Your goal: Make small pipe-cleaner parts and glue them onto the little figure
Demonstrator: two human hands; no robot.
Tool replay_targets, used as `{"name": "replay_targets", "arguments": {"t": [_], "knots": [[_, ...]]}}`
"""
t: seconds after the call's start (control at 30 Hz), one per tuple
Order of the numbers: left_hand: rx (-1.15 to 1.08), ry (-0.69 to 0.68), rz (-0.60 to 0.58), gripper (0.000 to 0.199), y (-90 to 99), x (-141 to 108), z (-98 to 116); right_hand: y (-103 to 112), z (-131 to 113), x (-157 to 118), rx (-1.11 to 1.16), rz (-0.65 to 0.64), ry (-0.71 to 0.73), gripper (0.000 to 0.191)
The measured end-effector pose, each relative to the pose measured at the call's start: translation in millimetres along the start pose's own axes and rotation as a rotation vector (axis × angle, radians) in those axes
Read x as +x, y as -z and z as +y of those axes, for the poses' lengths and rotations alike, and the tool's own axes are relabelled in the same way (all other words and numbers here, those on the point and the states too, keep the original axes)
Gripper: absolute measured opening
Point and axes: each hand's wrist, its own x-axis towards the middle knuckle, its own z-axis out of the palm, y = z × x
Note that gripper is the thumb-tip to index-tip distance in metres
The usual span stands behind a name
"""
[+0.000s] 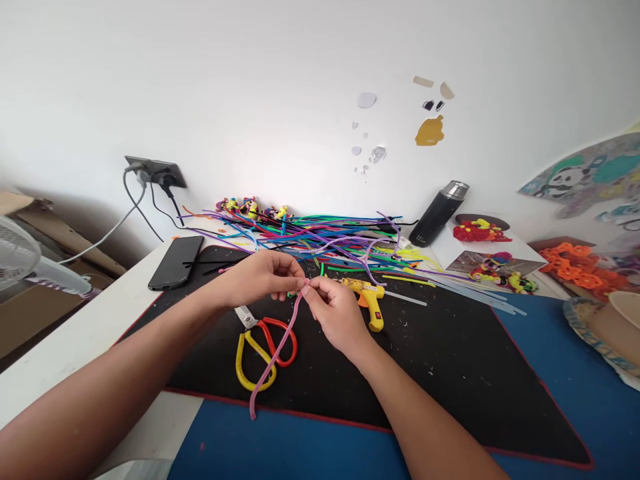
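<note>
Pink pipe cleaner (275, 360) slanting from near left up to far right, its far end pinched between nearly closed fingertips of left hand (267, 279) and right hand (336, 312).

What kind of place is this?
Probably a craft work table at home or in a small workshop: a heap of coloured pipe cleaners, a yellow glue gun and scissors with red and yellow handles lie on a table against a wall.
</note>
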Motion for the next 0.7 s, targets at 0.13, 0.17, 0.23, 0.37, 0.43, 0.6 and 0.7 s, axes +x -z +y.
{"name": "replay_targets", "arguments": {"t": [0.13,0.17,0.23,0.37,0.43,0.6,0.7], "knots": [[0.075,-0.006,0.008,0.031,0.7,-1.6,1.6,-0.9,2.9,-0.5,-0.049,-0.005,0.013,0.026],[0.081,-0.005,0.007,0.031,0.8,-1.5,1.7,-0.9,2.9,-0.7,-0.055,-0.006,0.015,0.026],[0.075,-0.006,0.001,0.032,1.2,-0.7,1.2,-0.4,2.0,-1.0,-0.062,-0.009,0.013,0.027],[0.03,-0.012,0.0,0.036,2.4,1.8,0.1,1.7,-1.9,-0.9,-0.011,-0.021,0.007,0.03],[0.008,-0.012,0.012,0.039,3.2,2.5,0.6,2.8,-4.4,-0.3,0.059,-0.035,0.002,0.03],[0.0,-0.017,0.017,0.039,4.6,1.4,2.7,4.8,-7.6,1.9,0.161,-0.02,-0.015,0.031],[0.002,-0.017,0.012,0.039,4.5,0.7,2.4,4.5,-6.4,2.3,0.173,-0.008,-0.022,0.032]]}}
